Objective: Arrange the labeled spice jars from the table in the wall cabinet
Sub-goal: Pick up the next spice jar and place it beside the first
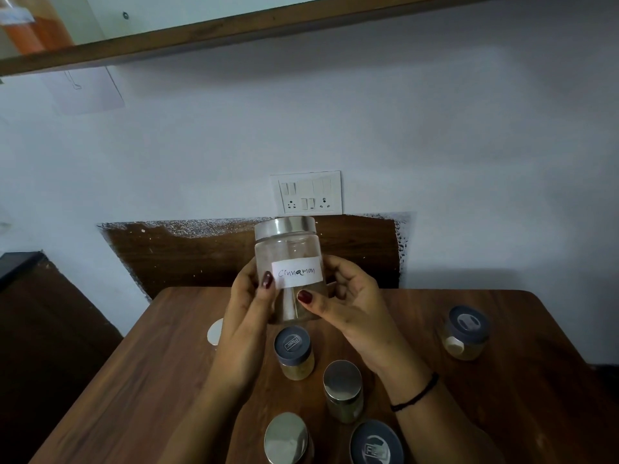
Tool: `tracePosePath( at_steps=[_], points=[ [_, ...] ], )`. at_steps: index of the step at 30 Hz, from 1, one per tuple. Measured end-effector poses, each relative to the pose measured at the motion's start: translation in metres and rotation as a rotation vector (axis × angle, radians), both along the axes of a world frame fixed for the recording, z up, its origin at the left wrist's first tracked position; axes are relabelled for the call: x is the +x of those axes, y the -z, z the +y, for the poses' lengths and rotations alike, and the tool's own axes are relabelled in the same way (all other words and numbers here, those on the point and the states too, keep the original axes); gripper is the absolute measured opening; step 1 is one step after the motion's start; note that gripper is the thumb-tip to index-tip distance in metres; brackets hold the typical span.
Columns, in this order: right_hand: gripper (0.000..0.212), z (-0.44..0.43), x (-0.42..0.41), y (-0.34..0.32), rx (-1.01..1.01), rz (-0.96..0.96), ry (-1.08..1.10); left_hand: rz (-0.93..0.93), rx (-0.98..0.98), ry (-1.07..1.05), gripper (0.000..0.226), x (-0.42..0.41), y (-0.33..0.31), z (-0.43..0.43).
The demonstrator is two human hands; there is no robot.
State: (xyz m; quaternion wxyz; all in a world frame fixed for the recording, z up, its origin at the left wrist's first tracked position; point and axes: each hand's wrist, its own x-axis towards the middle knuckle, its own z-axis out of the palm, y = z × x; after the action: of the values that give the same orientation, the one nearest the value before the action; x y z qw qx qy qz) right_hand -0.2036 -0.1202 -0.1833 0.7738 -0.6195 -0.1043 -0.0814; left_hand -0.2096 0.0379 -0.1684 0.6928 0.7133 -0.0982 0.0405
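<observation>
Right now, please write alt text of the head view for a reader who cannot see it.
The left hand and right hand hold a clear, silver-lidded jar labelled "Cinnamon" upright above a wooden table, gripping its sides. Other lidded jars stand on the table below; a wooden cabinet edge shows above.

Both my hands are up in front of me, side by side, palms turned toward each other. My left hand [246, 309] grips the cinnamon jar [288, 249] from its left side. Its thumb lies across the front, the dark red nail at the edge of the label [297, 273], and the other fingers [244, 271] curl round behind. My right hand [351, 306] grips the jar from the right, thumb pressed on the front below the label, the rest wrapped round the back. Both forearms are bare, the left nearly upright, the right slanting in from the lower right. A thin black thread band [415, 393] circles my right wrist.
</observation>
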Motion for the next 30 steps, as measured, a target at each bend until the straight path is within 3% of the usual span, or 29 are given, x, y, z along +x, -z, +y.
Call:
tracePosePath(
  at_steps=[4,11,18,30],
  points=[
    [0.063,0.001,0.000,0.000,0.002,0.013,0.036,-0.074,0.030,0.010,0.081,0.000,0.001,0.000],
    [0.069,0.002,-0.001,-0.001,-0.019,0.034,-0.017,-0.066,-0.028,0.023,0.064,0.000,0.006,0.004],
    [0.055,0.000,-0.001,-0.005,0.012,0.053,-0.127,-0.071,-0.061,0.019,0.070,0.001,0.008,0.011],
    [0.055,0.040,0.014,-0.018,0.008,-0.036,-0.116,-0.150,-0.037,0.023,0.065,0.016,-0.007,0.052]
  ],
)
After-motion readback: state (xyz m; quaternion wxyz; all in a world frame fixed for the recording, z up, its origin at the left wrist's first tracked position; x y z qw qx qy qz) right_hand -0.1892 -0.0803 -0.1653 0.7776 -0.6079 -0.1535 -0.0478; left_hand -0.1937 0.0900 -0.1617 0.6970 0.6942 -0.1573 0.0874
